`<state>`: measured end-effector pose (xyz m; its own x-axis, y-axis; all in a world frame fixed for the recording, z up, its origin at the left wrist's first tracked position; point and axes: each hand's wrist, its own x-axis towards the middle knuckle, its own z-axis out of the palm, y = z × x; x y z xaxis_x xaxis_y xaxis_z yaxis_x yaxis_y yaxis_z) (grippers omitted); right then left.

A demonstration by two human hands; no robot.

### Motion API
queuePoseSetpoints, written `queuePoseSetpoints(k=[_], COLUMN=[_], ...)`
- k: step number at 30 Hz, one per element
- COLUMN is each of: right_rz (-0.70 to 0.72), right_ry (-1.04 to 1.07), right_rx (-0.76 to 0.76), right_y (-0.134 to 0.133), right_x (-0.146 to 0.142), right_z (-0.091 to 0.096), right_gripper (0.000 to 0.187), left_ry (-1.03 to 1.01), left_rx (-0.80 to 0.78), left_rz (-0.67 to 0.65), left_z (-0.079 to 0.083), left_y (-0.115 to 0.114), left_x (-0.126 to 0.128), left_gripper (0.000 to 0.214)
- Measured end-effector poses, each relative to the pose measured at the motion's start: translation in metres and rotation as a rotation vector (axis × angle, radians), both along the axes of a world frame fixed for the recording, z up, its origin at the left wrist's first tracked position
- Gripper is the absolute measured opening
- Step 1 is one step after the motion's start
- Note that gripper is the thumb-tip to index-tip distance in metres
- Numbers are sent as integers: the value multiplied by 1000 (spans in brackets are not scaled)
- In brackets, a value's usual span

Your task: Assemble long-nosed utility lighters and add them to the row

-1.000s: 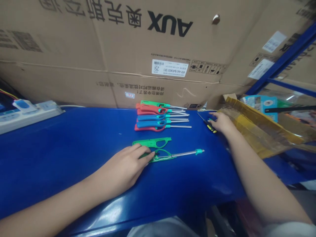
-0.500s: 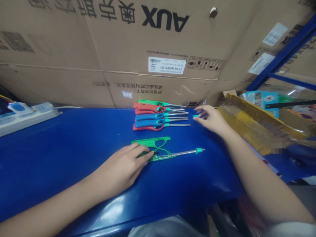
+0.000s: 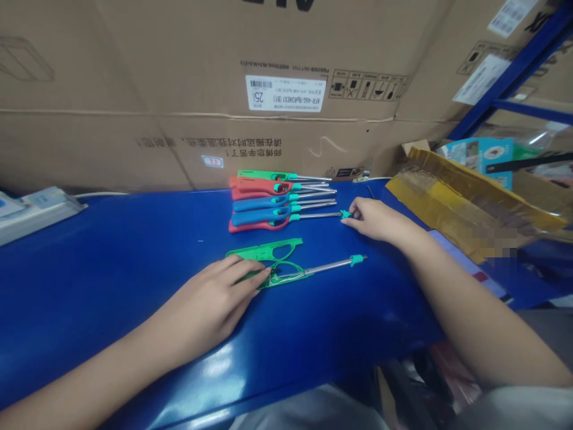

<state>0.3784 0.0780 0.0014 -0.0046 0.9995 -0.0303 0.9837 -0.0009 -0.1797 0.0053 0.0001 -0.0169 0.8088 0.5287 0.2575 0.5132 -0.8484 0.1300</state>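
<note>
My left hand (image 3: 221, 292) is closed over the handle of an opened green gas lighter (image 3: 290, 277), holding it against the blue table. Thin wires show inside its shell, and a teal collar (image 3: 357, 259) sits near the tip of its metal tube. A loose green half shell (image 3: 280, 246) lies just behind it, partly behind my fingers. Between thumb and fingertips, my right hand (image 3: 376, 218) pinches a small teal plastic part (image 3: 345, 214). That part is beside the tip of the nearest lighter in a row of several red, blue and green lighters (image 3: 262, 216).
A large cardboard box (image 3: 188, 140) stands along the back of the blue table (image 3: 147, 239). On the left lies a white power strip (image 3: 42, 212). To the right are a taped carton (image 3: 474, 197), a flat screen-like object (image 3: 465, 263) and a blue metal frame (image 3: 496, 77).
My right hand has come nearer, its fingers drawn together, and the teal part now shows clearly in the pinch. My left hand stays on the green lighter. The camera view has tilted down slightly.
</note>
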Motion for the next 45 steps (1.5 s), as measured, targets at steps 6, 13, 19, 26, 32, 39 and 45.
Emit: queuePoseSetpoints(k=[6, 13, 19, 26, 32, 39, 45], right_rz=[-46, -84, 376, 807, 648, 547, 534], right_ry=[-39, -101, 347, 460, 557, 676, 739], right_rx=[-62, 16, 197, 106, -63, -273, -325], right_y=[-6, -6, -24, -60, -72, -70, -69], right_x=[-5, -2, -31, -86, -99, -100, -99], right_z=[12, 15, 21, 1, 0, 1, 0], right_gripper=[29, 11, 20, 9, 10, 19, 22], left_ry=[-9, -8, -10, -69, -99, -75, -72], left_rx=[9, 3, -42, -101, -148, -204, -202], left_rz=[-12, -5, -5, 13, 31, 43, 28], left_z=[1, -1, -1, -3, 1, 3, 3], left_y=[1, -1, -2, -4, -5, -5, -5], left_x=[1, 0, 1, 2, 6, 7, 8], left_gripper=[38, 39, 40, 36, 33, 31, 37])
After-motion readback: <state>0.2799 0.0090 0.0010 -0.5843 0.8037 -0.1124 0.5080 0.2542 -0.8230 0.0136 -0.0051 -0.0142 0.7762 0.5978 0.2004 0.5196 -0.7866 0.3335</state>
